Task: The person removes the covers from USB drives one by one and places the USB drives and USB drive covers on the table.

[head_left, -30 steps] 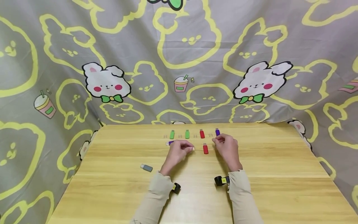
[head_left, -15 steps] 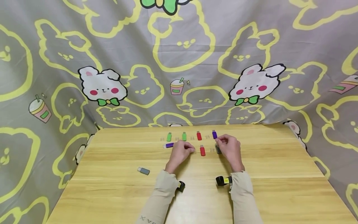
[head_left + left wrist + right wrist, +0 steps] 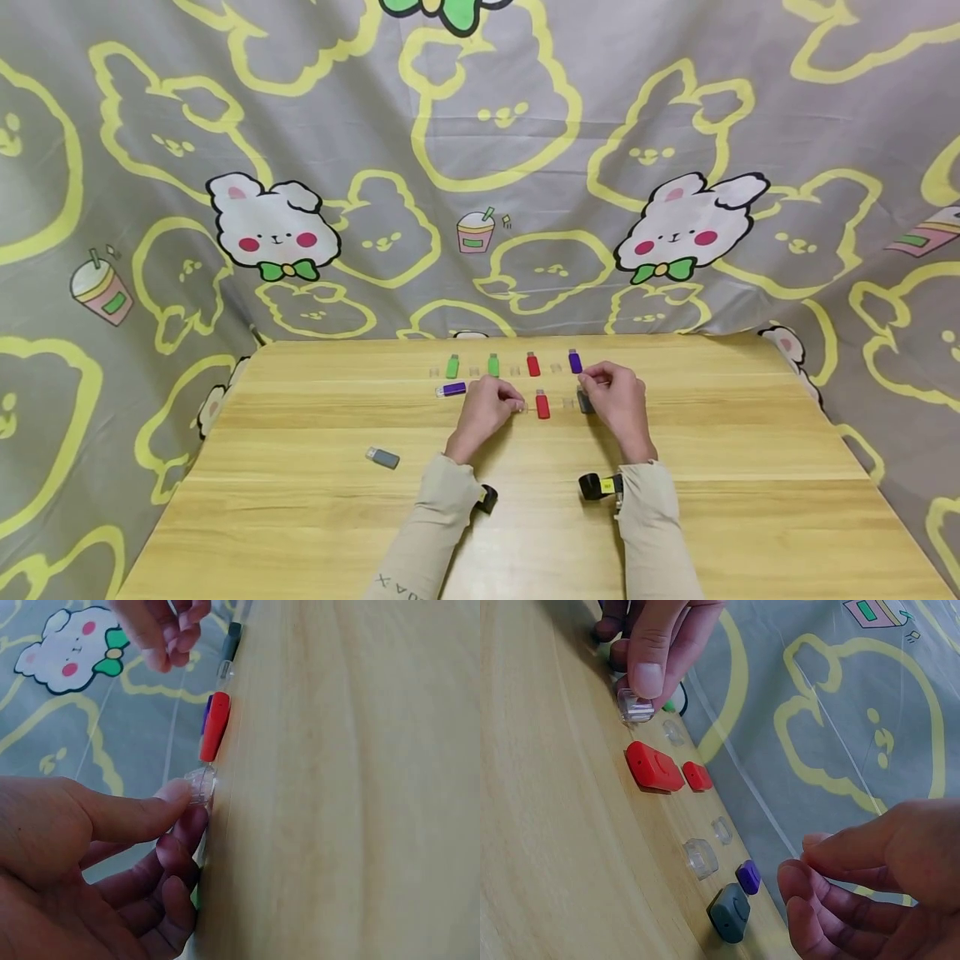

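My left hand (image 3: 486, 410) pinches a small clear plastic cap (image 3: 201, 785) between thumb and fingers, low at the table surface. Just right of that cap lies a red USB stick (image 3: 543, 405), its metal plug pointing away from me. My right hand (image 3: 617, 400) hovers with loosely curled fingers and holds nothing; it is nearest to a dark grey USB stick (image 3: 730, 913), which it partly covers in the head view. Between the red and grey sticks lies another clear cap (image 3: 701, 859). A purple USB stick (image 3: 451, 389) lies sideways left of my left hand.
A back row holds two green USB sticks (image 3: 453, 367), a red one (image 3: 533, 364) and a purple one (image 3: 575, 361), with clear caps (image 3: 514, 371) between them. Another grey USB stick (image 3: 383, 457) lies apart at front left. A patterned curtain (image 3: 525, 275) hangs behind the wooden table (image 3: 300, 517).
My right hand has shifted right, uncovering part of the dark grey stick and the cap beside it. The left hand has moved slightly right with its cap. The head view has shifted a little.
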`<state>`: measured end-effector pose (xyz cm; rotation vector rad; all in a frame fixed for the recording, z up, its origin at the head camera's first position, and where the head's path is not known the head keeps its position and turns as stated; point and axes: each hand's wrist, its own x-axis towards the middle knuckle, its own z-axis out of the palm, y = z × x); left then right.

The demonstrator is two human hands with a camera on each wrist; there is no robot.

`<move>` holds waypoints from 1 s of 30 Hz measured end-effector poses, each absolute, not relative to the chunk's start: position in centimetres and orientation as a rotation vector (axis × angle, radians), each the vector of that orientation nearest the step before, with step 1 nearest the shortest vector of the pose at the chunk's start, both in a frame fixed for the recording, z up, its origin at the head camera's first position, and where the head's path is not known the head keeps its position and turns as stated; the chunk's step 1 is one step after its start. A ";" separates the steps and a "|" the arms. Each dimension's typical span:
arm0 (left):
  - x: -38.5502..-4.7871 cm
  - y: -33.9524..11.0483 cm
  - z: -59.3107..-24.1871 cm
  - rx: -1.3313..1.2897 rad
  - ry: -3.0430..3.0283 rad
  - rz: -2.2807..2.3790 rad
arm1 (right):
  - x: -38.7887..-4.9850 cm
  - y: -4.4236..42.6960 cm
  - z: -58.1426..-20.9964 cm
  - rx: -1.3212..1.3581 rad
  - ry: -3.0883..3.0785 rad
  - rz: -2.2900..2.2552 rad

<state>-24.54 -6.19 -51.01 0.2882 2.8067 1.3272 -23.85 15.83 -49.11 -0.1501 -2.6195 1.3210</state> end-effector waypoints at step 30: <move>-24.1 -17.1 -46.6 0.017 2.539 2.113 | -23.3 10.0 -47.5 0.400 -2.565 1.345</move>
